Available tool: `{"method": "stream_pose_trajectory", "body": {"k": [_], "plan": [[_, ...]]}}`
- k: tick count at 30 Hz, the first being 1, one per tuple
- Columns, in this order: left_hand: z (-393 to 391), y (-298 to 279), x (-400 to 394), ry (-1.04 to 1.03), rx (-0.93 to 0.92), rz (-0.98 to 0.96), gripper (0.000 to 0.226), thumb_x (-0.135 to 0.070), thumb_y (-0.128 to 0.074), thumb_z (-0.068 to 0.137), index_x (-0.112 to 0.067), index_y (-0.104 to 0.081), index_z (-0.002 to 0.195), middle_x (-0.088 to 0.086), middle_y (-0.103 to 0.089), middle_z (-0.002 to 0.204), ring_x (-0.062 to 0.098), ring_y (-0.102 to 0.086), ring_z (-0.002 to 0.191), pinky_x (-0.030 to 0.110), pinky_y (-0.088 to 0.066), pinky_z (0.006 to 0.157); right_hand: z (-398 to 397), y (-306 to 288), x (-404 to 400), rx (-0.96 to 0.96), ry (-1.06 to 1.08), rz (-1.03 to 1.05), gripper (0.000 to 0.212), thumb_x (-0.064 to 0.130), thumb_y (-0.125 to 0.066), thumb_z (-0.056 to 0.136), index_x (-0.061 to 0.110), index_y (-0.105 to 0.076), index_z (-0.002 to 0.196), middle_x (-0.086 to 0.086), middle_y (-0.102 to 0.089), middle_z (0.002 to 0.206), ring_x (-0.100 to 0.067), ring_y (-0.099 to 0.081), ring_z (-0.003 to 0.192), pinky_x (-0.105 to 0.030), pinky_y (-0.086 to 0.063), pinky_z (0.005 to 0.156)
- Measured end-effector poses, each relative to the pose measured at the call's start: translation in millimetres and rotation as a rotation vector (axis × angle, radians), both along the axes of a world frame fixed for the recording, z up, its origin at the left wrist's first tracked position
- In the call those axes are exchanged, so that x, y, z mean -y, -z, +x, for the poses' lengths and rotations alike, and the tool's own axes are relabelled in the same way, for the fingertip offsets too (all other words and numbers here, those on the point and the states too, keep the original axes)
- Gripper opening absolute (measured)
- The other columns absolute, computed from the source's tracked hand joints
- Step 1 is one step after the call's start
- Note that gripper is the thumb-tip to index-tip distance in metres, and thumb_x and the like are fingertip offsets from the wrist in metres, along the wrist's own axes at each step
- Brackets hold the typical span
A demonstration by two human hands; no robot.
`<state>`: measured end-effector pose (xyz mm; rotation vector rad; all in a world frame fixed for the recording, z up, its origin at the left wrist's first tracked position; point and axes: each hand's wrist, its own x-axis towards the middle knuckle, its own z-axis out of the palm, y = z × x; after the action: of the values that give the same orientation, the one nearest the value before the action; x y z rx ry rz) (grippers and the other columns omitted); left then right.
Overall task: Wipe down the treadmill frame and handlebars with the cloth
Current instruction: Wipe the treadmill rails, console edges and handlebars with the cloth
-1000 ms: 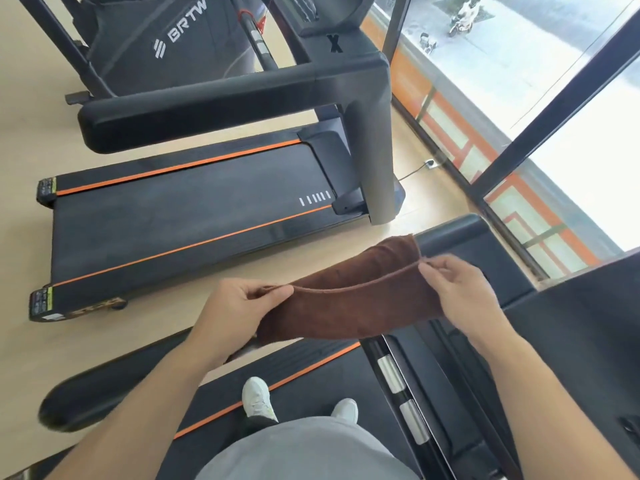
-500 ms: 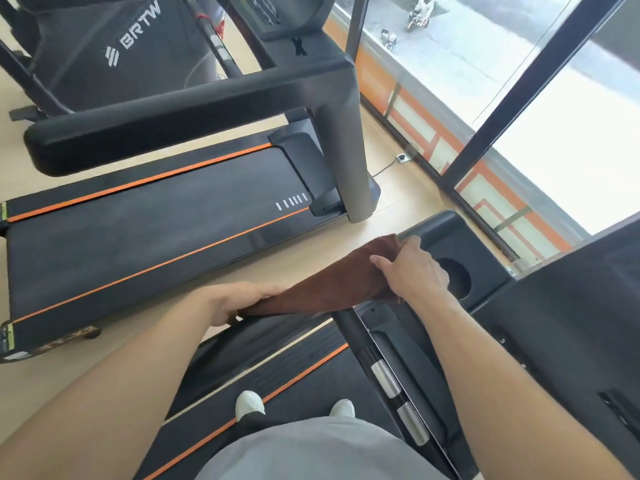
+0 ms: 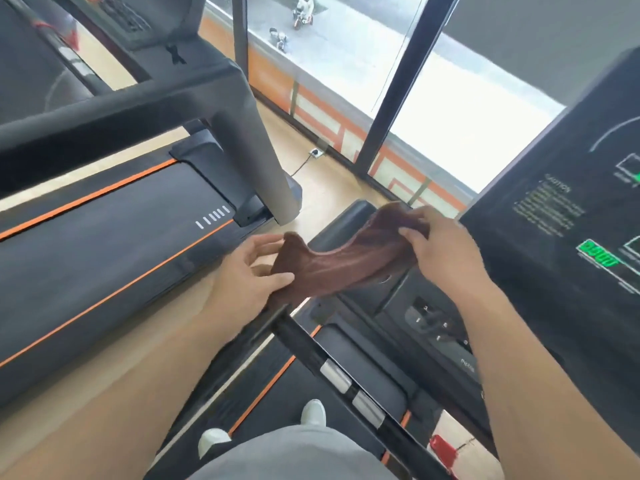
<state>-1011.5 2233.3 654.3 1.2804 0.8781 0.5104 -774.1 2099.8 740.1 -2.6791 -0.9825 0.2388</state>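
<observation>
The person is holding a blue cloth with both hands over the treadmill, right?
Not quite. The cloth is brown, not blue; the head view shows that. The rest is right: the left hand and the right hand each hold an end of it over the treadmill.

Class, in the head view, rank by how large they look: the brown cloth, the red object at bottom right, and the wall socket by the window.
1. cloth, held in the left hand and right hand
2. red object
3. socket

The socket is farthest, so its true size is unsure.
</observation>
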Motion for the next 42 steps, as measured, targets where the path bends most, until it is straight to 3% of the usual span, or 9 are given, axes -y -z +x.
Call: {"method": "stream_pose_trajectory", "body": {"k": [3, 7, 13, 18, 24, 28, 33, 37, 42], "plan": [[31, -3, 19, 0.026, -0.138, 0.096, 0.064, -0.015, -0.08, 0.084, -0.032, -0.051, 0.138, -0.017, -0.059, 0.133, 0.003, -0.067, 0.098, 0.016, -0.053, 0.078, 23, 1, -1, 0.22, 0.102, 0.005, 0.056, 0.043, -0.059, 0.101, 0.024, -0.043, 0.151, -0.012, -0.047, 0.149, -0.035, -0.043, 0.137, -0.051, -0.04, 0.111], [25, 8, 37, 0.027, -0.278, 0.225, 0.064, -0.025, -0.078, 0.085, -0.034, -0.047, 0.14, -0.021, -0.051, 0.134, -0.007, -0.058, 0.108, 0.0, -0.041, 0.073, 9, 53, -18, -0.169, 0.006, -0.098, 0.068, 0.051, -0.046, 0.104, 0.016, -0.03, 0.16, -0.01, -0.029, 0.166, -0.03, -0.028, 0.151, -0.047, -0.028, 0.121], [-10, 18, 48, -0.106, -0.298, 0.14, 0.043, -0.022, -0.075, 0.088, -0.042, -0.058, 0.123, -0.018, -0.062, 0.126, 0.0, -0.065, 0.108, 0.028, -0.055, 0.093, -21, 138, -51, -0.099, 0.048, -0.312, 0.093, 0.074, -0.009, 0.098, 0.009, 0.009, 0.162, -0.015, 0.015, 0.17, -0.03, 0.019, 0.156, -0.053, 0.01, 0.126], [-26, 18, 55, -0.21, -0.329, 0.154, 0.034, -0.02, -0.074, 0.09, -0.039, -0.063, 0.117, -0.022, -0.065, 0.121, -0.008, -0.064, 0.103, 0.004, -0.045, 0.077, -5, 153, -78, 0.03, -0.021, -0.152, 0.083, 0.063, -0.009, 0.103, 0.008, 0.001, 0.163, -0.012, 0.005, 0.172, -0.025, 0.011, 0.158, -0.05, 0.008, 0.127], [-27, 16, 69, -0.313, -0.326, 0.156, 0.03, -0.016, -0.072, 0.091, -0.036, -0.065, 0.113, -0.012, -0.072, 0.106, -0.011, -0.064, 0.095, 0.0, -0.044, 0.072, -29, 157, -95, 0.053, -0.133, -0.148, 0.077, 0.059, -0.014, 0.104, 0.011, -0.006, 0.164, -0.011, 0.003, 0.172, -0.027, 0.009, 0.158, -0.05, 0.001, 0.128], [-10, 15, 81, -0.28, -0.281, 0.162, 0.03, -0.01, -0.071, 0.09, -0.033, -0.067, 0.109, -0.011, -0.071, 0.109, -0.005, -0.067, 0.095, 0.013, -0.055, 0.076, -56, 152, -43, 0.043, -0.302, -0.219, 0.076, 0.059, -0.014, 0.105, 0.012, -0.002, 0.164, -0.014, 0.003, 0.172, -0.031, 0.002, 0.159, -0.049, -0.011, 0.128], [13, 9, 94, -0.219, -0.252, 0.168, 0.029, -0.011, -0.071, 0.091, -0.034, -0.068, 0.108, -0.01, -0.073, 0.104, -0.006, -0.066, 0.091, 0.001, -0.045, 0.071, -37, 137, -5, 0.065, -0.226, -0.396, 0.079, 0.063, -0.021, 0.103, 0.006, -0.029, 0.156, -0.013, -0.044, 0.156, -0.029, -0.036, 0.146, -0.049, -0.014, 0.125], [9, 3, 100, -0.223, -0.212, 0.178, 0.029, -0.009, -0.071, 0.09, -0.033, -0.069, 0.106, -0.013, -0.072, 0.105, -0.004, -0.067, 0.095, 0.007, -0.048, 0.074, -26, 129, -21, -0.047, -0.226, -0.423, 0.088, 0.07, -0.019, 0.1, 0.001, -0.036, 0.153, -0.014, -0.043, 0.158, -0.029, -0.035, 0.148, -0.049, -0.016, 0.125], [-5, 10, 103, -0.312, -0.221, 0.128, 0.025, -0.009, -0.07, 0.091, -0.032, -0.07, 0.102, -0.011, -0.073, 0.103, -0.006, -0.066, 0.092, 0.003, -0.045, 0.069, -12, 110, -13, 0.105, -0.372, -0.45, 0.063, 0.066, -0.031, 0.101, 0.015, -0.068, 0.106, -0.009, -0.074, 0.113, -0.031, -0.066, 0.107, -0.043, -0.037, 0.1]]}}
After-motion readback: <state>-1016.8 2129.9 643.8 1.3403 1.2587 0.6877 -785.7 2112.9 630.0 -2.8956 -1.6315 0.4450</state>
